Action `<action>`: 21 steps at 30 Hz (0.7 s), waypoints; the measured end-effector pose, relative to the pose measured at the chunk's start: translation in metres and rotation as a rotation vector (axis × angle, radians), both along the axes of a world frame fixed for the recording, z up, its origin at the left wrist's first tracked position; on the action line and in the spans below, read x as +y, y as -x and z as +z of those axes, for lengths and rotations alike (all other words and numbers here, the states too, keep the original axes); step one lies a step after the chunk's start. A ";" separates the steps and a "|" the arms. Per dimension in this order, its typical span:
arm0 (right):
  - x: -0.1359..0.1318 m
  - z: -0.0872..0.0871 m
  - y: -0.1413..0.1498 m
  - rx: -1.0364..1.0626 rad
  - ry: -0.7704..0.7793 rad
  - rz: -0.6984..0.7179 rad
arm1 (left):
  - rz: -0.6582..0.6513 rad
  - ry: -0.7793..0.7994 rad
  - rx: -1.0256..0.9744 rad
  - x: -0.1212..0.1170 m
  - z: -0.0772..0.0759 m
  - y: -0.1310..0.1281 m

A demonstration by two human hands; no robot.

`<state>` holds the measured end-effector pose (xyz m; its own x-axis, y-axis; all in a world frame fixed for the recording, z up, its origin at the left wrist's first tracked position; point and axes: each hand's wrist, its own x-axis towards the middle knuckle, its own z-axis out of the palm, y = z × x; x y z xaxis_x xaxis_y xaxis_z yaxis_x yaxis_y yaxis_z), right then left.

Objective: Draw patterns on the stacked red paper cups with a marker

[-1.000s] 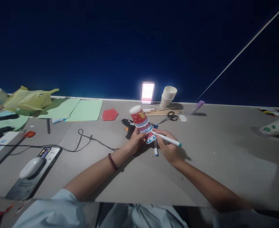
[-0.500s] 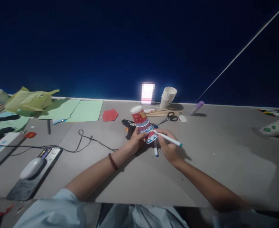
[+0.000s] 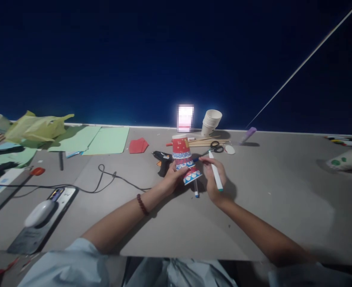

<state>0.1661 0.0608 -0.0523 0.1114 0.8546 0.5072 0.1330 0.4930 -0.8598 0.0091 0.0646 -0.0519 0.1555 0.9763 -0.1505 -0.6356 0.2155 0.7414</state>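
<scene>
My left hand (image 3: 175,177) is closed around the lower part of a stack of decorated paper cups (image 3: 182,147), red with blue and white patterned bands, held above the table and leaning slightly. Between the fingers of my right hand (image 3: 215,179) is a white marker (image 3: 215,171) with a green end, apart from the cups. Under the cups' lower rim lies another white marker (image 3: 196,189) with a blue end, partly hidden. A black glue gun (image 3: 163,161) rests just behind my left hand. Black-handled scissors (image 3: 216,147) lie beyond my right hand.
At the back stand a glowing screen (image 3: 185,118) and stacked white cups (image 3: 211,122), near wooden sticks (image 3: 204,142). Red paper (image 3: 138,146), green sheets (image 3: 107,140) and a yellow bag (image 3: 38,127) lie leftward. A cable (image 3: 122,181) crosses the table toward a power strip (image 3: 5,185).
The cup stack has turned more upright in my left hand. My right hand has drawn the marker away from the cups, and the marker now points more steeply upward.
</scene>
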 end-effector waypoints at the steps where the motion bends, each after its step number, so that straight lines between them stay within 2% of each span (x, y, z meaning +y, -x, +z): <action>1: 0.001 0.000 0.000 0.025 0.010 0.014 | 0.005 -0.007 0.030 -0.001 0.000 0.000; 7: 0.018 0.006 -0.004 0.202 0.118 0.082 | -0.058 -0.017 0.224 -0.004 0.004 -0.001; 12: 0.035 0.005 -0.012 0.329 0.218 0.002 | -0.095 -0.028 0.300 -0.004 0.010 -0.002; 16: 0.041 0.007 -0.014 0.431 0.300 -0.005 | -0.108 -0.024 0.233 -0.003 0.009 -0.001; 21: 0.043 0.010 -0.015 0.544 0.386 -0.008 | -0.116 0.034 -0.085 0.004 0.006 0.005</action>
<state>0.1812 0.1037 -0.0423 0.2721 0.9617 0.0345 -0.3674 0.1369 -0.9199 0.0040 0.0689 -0.0456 0.2802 0.9458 -0.1644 -0.6654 0.3148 0.6769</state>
